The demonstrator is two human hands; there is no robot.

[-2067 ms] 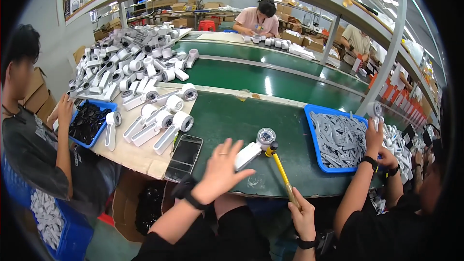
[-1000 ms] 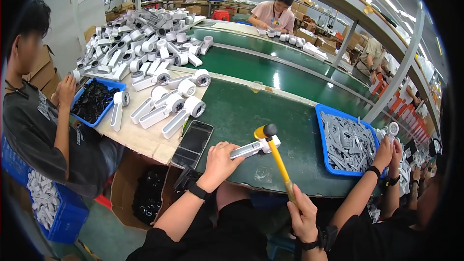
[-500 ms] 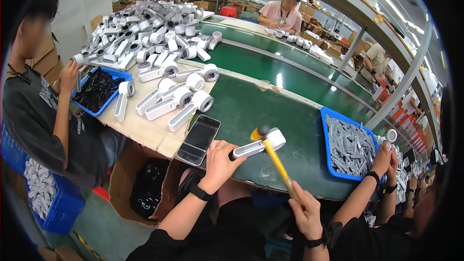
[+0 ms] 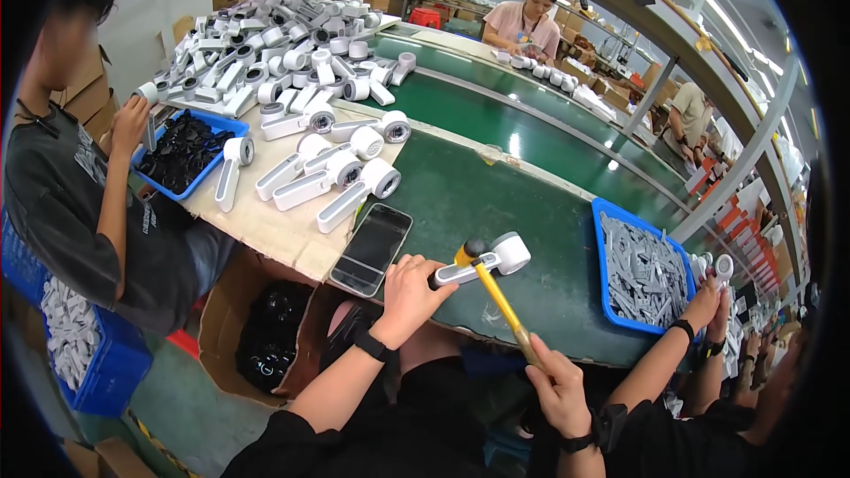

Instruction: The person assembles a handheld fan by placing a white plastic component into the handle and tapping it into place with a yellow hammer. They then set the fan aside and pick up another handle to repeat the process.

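Note:
On the green table lies a white handheld fan (image 4: 510, 253), its round head to the right and its handle pointing toward me. My left hand (image 4: 409, 296) grips the near end of that handle against the tabletop, fingers closed round it. A hammer (image 4: 501, 303) with a yellow shaft and a yellow-and-black head is wrapped in my right hand (image 4: 560, 389). The hammer's head is over the fan's handle; I cannot tell if it touches. Beside my left hand lies a dark-screened phone (image 4: 375, 246).
Several similar fans (image 4: 332, 179) lie at left on a pale board, before a large pile (image 4: 283, 49). A blue tray (image 4: 606, 279) of grey strips stands right; another blue tray (image 4: 237, 127) holds black parts. Co-workers sit on both sides. Below is a carton (image 4: 217, 336).
The hammer's head has moved slightly down and left along the fan's handle. My left hand keeps its grip on the fan. The whole view has shifted a little.

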